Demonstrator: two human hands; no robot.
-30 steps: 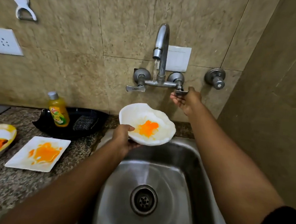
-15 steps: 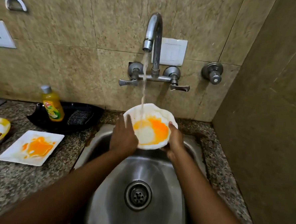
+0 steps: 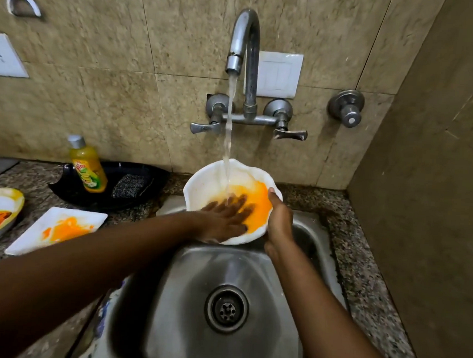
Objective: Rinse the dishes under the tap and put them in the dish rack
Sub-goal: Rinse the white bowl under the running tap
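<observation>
Running from the tap [image 3: 243, 49], water is caught in a white bowl [image 3: 201, 187] gripped at its rim by the right hand [image 3: 278, 223]; the left hand [image 3: 224, 217] is laid flat inside, fingers [image 3: 239, 204] straight.

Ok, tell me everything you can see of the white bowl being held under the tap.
The white bowl has a wavy, scalloped rim and looks like glossy ceramic or melamine. It is held tilted toward the camera above the steel sink, with the tap stream falling inside. Orange residue, mixed with water, covers much of its interior. The left hand lies flat inside, fingers spread over the stain; the right hand grips the right rim, thumb on the edge.
</observation>
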